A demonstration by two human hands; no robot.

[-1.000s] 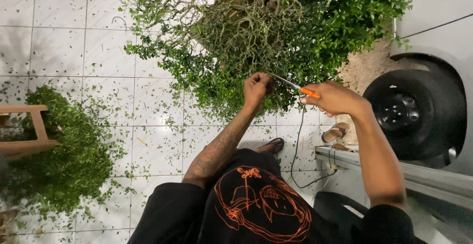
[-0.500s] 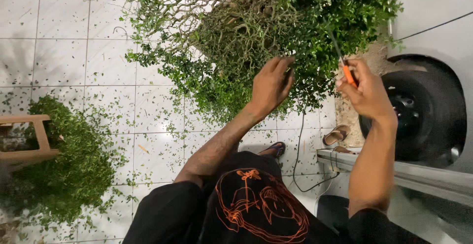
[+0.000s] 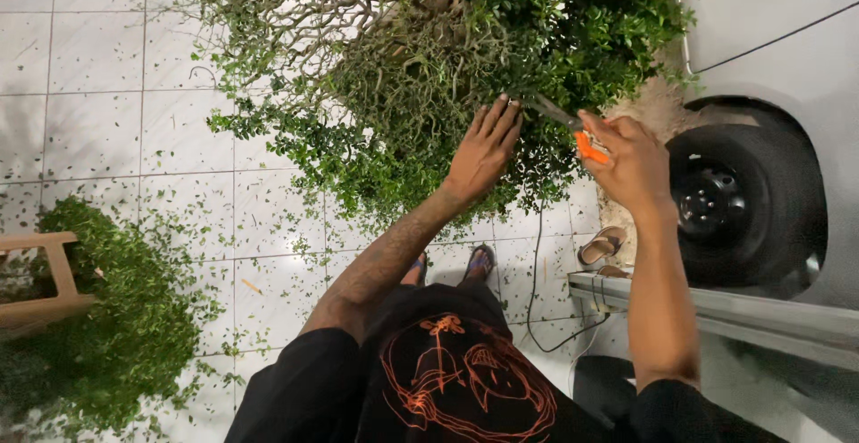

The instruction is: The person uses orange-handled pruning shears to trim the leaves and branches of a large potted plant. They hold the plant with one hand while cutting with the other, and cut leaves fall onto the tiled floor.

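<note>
Fingers of our left hand [image 3: 483, 152] press flat, spread on the bush [image 3: 429, 67]; at three o'clock, our right hand [image 3: 631, 161] grips orange-handled shears [image 3: 573, 134].

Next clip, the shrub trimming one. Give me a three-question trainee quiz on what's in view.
1. True or false: the right hand holds orange-handled shears.
2. What does the left hand rest on?
A. the car wheel
B. the bush's foliage
C. the wooden stool
3. Fill in: green clippings lie heaped on the tiled ____.

Key
1. True.
2. B: its fingers lie spread on the bush, away from the car wheel and the wooden stool.
3. floor.
</note>
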